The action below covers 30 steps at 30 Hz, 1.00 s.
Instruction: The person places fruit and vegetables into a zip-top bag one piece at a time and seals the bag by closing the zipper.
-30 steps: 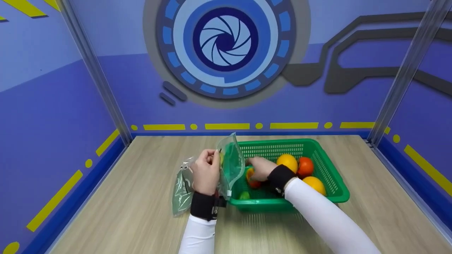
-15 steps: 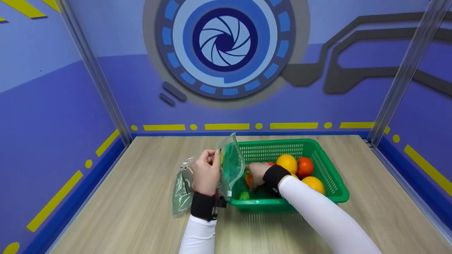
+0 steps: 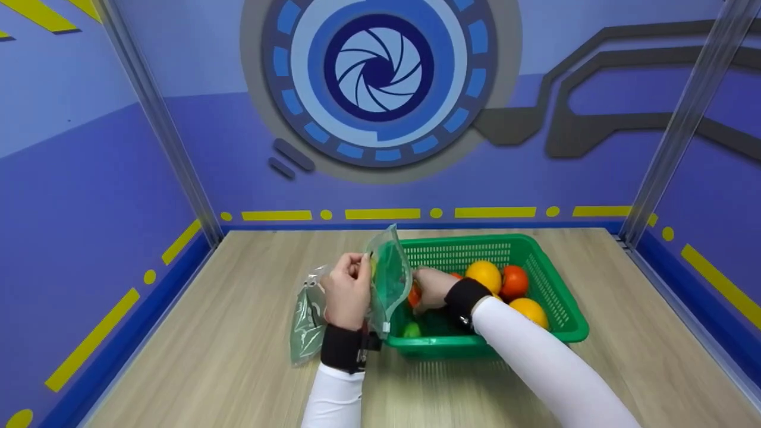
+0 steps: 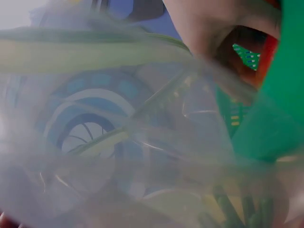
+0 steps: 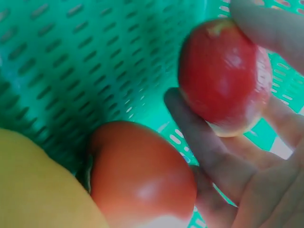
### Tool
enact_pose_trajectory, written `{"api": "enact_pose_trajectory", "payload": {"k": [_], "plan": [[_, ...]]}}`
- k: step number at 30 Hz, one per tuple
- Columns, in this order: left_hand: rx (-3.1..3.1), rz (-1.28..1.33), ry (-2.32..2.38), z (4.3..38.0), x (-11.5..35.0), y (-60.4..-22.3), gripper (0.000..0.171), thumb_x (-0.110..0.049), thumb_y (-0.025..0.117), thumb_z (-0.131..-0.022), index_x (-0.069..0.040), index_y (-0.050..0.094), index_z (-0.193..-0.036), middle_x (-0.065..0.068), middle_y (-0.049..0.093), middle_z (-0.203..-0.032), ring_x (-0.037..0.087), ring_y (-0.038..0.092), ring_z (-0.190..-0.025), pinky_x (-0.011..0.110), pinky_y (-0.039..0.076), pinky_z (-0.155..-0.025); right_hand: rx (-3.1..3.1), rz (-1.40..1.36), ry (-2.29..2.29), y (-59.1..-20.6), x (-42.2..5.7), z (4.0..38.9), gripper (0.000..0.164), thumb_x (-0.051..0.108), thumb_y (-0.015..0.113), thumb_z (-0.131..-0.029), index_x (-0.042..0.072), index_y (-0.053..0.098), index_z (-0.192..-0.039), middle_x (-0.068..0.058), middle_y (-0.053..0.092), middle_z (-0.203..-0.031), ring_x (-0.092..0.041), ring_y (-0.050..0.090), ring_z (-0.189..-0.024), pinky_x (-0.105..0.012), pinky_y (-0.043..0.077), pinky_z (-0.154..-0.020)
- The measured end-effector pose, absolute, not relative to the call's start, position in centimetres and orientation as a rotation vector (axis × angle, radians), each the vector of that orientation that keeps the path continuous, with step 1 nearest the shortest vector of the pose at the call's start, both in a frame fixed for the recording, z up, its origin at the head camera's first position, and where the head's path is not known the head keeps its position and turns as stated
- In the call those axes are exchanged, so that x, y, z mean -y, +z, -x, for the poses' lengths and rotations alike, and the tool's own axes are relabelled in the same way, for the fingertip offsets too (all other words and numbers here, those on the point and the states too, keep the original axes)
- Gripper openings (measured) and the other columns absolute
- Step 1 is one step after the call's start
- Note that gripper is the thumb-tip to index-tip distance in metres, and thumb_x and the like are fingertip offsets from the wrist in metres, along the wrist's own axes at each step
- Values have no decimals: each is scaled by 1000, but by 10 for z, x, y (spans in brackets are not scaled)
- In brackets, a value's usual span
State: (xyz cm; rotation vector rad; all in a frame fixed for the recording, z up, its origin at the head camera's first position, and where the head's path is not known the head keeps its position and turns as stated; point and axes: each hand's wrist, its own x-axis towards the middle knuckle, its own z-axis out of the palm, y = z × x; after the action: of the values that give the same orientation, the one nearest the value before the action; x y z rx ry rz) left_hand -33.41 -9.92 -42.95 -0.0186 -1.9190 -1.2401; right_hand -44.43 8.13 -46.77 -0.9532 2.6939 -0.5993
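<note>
My left hand (image 3: 346,291) pinches the clear zip bag (image 3: 392,276) near its mouth, left of the basket. The bag's mouth gapes toward the basket, and its crumpled body lies left of the hand. Something yellow-green shows through the plastic beside my fingertips. In the green basket (image 3: 486,340) my right hand (image 3: 434,288) grips a red oval fruit (image 5: 223,76) with a pale yellow end, close to the bag's mouth. Next to those fingers, in the right wrist view, are a red-orange tomato-like fruit (image 5: 142,175) and a yellow fruit (image 5: 42,190).
Toward the basket's right side lie yellow-orange round fruits (image 3: 483,277) and another red-orange one (image 3: 515,282). A small green piece (image 3: 411,329) sits at its front left corner. Around the wooden tabletop (image 3: 238,333) stand blue printed walls (image 3: 208,119) with metal corner posts.
My right hand has shifted slightly left within the basket, bringing the red fruit nearer the bag's mouth. My left hand and the bag stay almost in place.
</note>
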Motion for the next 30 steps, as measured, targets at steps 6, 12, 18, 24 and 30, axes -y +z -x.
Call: {"api": "enact_pose_trajectory", "payload": {"k": [6, 12, 18, 24, 30], "plan": [[1934, 9, -1255, 334, 99, -429, 11, -9, 69, -96, -3, 73, -87, -1, 56, -61, 4, 46, -54, 20, 36, -51, -2716, 941, -728, -465, -85, 446, 79, 13, 83, -77, 9, 51, -148, -19, 50, -138, -27, 58, -105, -42, 52, -92], [1941, 4, -1268, 334, 99, -428, 11, -9, 69, -96, -3, 73, -88, 0, 56, -62, 4, 46, -54, 19, 36, -51, -2764, 897, -863, -459, -89, 445, 71, 33, 76, -87, 12, 47, -148, -17, 45, -133, -26, 59, -98, -38, 54, -87], [1944, 4, -1281, 333, 99, -428, 12, -10, 69, -96, -2, 73, -89, -1, 56, -61, 4, 45, -53, 19, 35, -50, -2764, 814, -1048, -449, -96, 445, 71, 24, 70, -87, 16, 43, -152, -19, 41, -136, -25, 58, -94, -34, 50, -79], [1943, 3, -1284, 334, 99, -428, 12, -10, 68, -97, -1, 73, -89, -1, 56, -61, 3, 44, -53, 19, 35, -50, -2769, 760, -1317, -427, -105, 437, 75, 14, 63, -85, 19, 38, -156, -19, 36, -143, -30, 57, -101, -36, 50, -82], [1940, -8, -1297, 334, 99, -428, 11, -9, 69, -96, -2, 73, -89, -2, 54, -61, 4, 44, -54, 19, 35, -51, -2694, 855, -1674, -413, -105, 414, 71, 6, 61, -86, 16, 41, -154, -19, 37, -144, -34, 56, -106, -37, 51, -83]]}}
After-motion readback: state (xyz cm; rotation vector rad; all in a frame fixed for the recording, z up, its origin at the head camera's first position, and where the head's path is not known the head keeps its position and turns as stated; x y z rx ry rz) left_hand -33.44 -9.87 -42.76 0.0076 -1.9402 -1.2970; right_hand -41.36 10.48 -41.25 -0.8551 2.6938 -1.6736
